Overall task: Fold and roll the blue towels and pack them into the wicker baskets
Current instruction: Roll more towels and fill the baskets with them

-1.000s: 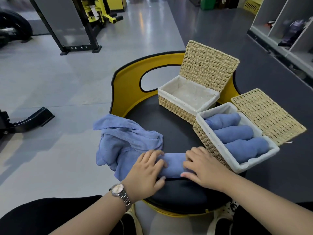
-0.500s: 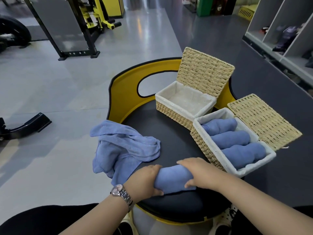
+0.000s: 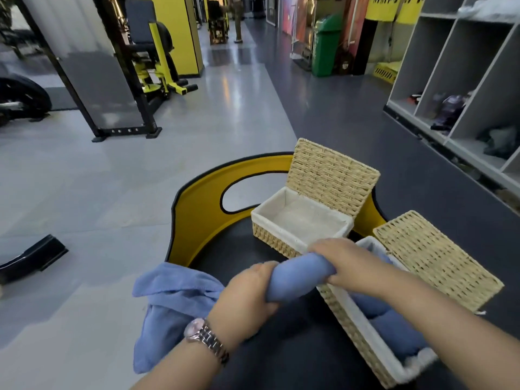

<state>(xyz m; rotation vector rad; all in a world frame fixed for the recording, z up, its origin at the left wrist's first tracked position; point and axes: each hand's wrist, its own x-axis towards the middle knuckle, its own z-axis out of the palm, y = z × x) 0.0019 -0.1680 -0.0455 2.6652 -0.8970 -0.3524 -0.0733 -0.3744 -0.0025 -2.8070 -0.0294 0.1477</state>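
Observation:
A rolled blue towel (image 3: 298, 274) is held off the black seat between both hands. My left hand (image 3: 247, 294) grips its near end and my right hand (image 3: 346, 260) grips its far end. The roll hangs just in front of the empty far wicker basket (image 3: 275, 237), whose lid stands upright. The near wicker basket (image 3: 346, 319) on the right holds rolled blue towels (image 3: 394, 330), partly hidden by my right forearm; its lid lies open to the right. A loose pile of blue towels (image 3: 171, 299) lies at the seat's left edge.
Everything rests on a black round seat (image 3: 295, 353) with a yellow backrest (image 3: 197, 215). Gym machines (image 3: 146, 66) stand on the grey floor at the back left. Grey shelving (image 3: 464, 80) runs along the right. A black machine foot (image 3: 33, 254) lies at the left.
Both hands closed on the rolled towel, lifted it off the seat and carried it up and to the right, toward the baskets. The camera tilted up.

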